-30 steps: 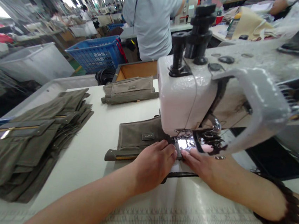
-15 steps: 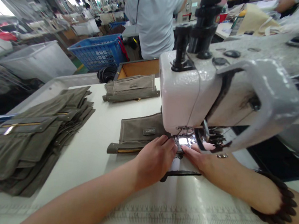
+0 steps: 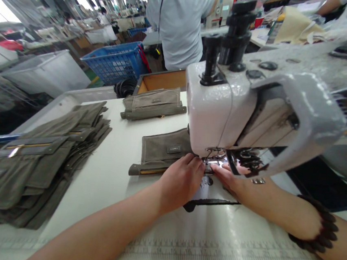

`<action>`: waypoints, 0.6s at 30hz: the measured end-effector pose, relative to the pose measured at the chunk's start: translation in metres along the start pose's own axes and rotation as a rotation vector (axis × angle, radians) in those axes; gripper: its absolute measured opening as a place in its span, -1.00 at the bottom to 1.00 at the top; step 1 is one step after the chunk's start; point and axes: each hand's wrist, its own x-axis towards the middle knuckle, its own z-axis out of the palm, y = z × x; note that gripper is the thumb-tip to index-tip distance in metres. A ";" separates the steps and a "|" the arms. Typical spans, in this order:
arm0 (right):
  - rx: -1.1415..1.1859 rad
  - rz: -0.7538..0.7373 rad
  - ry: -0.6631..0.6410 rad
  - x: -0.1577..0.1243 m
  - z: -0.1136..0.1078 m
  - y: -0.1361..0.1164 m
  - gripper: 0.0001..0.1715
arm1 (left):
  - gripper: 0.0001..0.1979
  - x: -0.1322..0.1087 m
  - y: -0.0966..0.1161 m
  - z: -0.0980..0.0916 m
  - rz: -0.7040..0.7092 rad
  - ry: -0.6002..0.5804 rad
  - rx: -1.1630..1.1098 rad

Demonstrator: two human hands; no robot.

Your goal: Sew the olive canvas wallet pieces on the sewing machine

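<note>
A grey-green fabric pouch piece (image 3: 162, 151) with a small label and a brass zip lies flat under the head of a white sewing machine (image 3: 221, 110). My left hand (image 3: 182, 180) rests on its near right edge, fingers curled and pressed onto the cloth beside the needle. My right hand (image 3: 233, 180) lies flat just right of the needle plate, fingertips touching the piece's edge; a dark bead bracelet (image 3: 320, 230) circles that wrist. The needle area is partly hidden by the machine head.
A stack of several similar pouch pieces (image 3: 35, 165) lies at the table's left. Another folded pile (image 3: 154, 103) sits at the far edge by a wooden tray (image 3: 162, 80). A blue basket (image 3: 115, 63) and a person in a light shirt (image 3: 180, 20) are beyond.
The pouch piece and both hands have shifted slightly away from me, toward the machine. The view has moved a little.
</note>
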 end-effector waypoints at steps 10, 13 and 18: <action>-0.108 -0.003 0.012 0.000 -0.007 -0.001 -0.62 | -0.76 0.002 -0.003 0.002 0.023 0.036 0.000; -0.160 -0.006 0.035 -0.002 -0.005 -0.001 -0.61 | -0.75 0.002 -0.004 0.000 0.024 0.072 0.001; -0.059 0.004 0.061 -0.001 -0.003 0.000 -0.72 | -0.73 -0.002 0.001 -0.004 0.043 0.111 0.026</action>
